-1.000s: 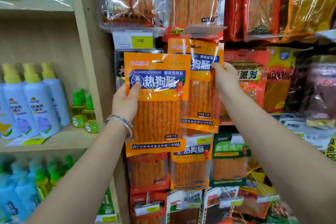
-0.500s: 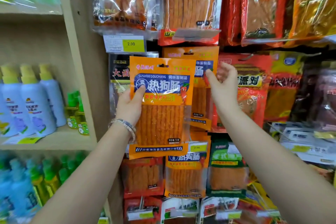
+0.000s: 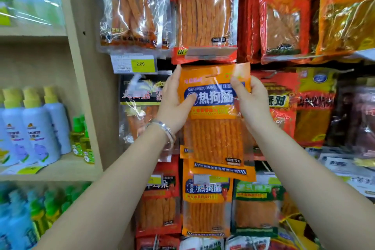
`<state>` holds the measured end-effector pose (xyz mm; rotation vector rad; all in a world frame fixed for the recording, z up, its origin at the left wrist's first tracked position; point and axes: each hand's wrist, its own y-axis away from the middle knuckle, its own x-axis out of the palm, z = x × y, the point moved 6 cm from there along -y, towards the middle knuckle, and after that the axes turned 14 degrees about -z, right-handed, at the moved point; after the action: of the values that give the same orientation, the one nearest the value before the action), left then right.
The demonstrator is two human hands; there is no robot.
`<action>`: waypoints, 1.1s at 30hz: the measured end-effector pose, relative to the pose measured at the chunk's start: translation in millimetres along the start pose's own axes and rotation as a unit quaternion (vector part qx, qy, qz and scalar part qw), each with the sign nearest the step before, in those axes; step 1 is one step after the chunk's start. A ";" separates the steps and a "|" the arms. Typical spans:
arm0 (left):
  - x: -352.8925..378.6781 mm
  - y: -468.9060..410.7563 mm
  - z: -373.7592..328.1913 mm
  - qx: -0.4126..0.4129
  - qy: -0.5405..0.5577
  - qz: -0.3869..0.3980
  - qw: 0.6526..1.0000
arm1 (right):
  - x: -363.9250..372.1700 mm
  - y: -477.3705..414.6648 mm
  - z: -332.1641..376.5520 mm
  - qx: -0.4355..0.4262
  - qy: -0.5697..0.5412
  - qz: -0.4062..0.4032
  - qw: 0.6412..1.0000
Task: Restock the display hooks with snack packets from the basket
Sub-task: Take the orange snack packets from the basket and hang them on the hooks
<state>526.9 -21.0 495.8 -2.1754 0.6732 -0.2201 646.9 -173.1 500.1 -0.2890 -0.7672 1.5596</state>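
Two bare hands held one flat orange plastic snack packet with a blue label band against the display wall, its top edge just under a red packet of long orange strips on the row above. The left hand, a silver bracelet at its wrist, gripped the packet's left edge, thumb laid across the blue band and fingers tucked behind. The right hand pinched the upper right part, thumb in front, the rest behind.

The hang slot near the top showed no metal through it, and the hook was hidden behind the packet, so I could not tell whether it was threaded on. I judged it was being lined up on its peg and had not been let go. At its lower left peeked the corner of a matching orange packet behind it, which suggested that peg already carried stock. Another of the same kind hung on the row below, and the neighbouring pegs looked well filled.

The basket was out of sight, so I could not say how many packets were left to hang. A yellow price tag reading 2.00 sat to the upper left, and pale blue spray bottles with yellow caps stood on the wooden shelf alongside.
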 end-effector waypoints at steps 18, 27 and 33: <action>22.1 5.2 20.7 0.076 -0.096 0.022 0.992 | 13.0 -16.7 -34.8 -0.032 0.091 -0.047 0.994; 50.6 41.6 93.1 0.147 -0.311 0.101 0.934 | 5.2 36.1 -70.8 -0.432 0.439 0.016 0.788; 62.8 19.9 118.5 0.089 -0.361 0.153 0.916 | 34.8 14.2 -94.1 -0.428 0.549 0.094 0.712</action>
<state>616.2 14.5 400.2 -1.7534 0.5185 0.6385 686.8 -111.5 430.2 -1.8431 -0.4071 0.7980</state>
